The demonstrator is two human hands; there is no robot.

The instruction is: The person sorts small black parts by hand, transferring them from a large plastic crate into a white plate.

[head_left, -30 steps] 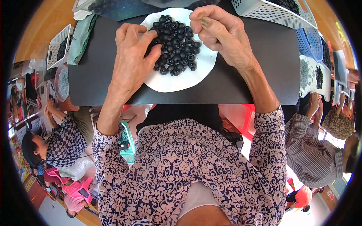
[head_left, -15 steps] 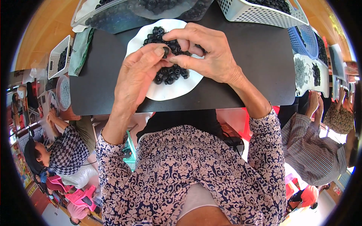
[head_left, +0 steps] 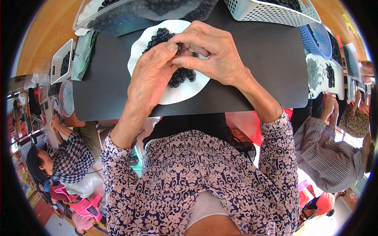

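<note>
Left hand [head_left: 151,70] and right hand [head_left: 220,55] meet over a white plate [head_left: 187,92] of small black pieces [head_left: 159,38]

The left hand is nearly closed, its thumb and fingers pinching one black piece [head_left: 179,49] at their tips; the right hand curves in from the other side, thumb and forefinger parted about that piece, though whether it grips anything cannot be told. The plate lies under both hands, its heap showing just beyond the left fingertips and again on the near side of the right thumb. Beyond the left hand stands a clear tub [head_left: 114,24], and well to its left lies a grey-green sheet [head_left: 83,55]. Beyond the right hand sits a white perforated basket [head_left: 271,15], with a blue basket [head_left: 319,44] farther to its right
</note>
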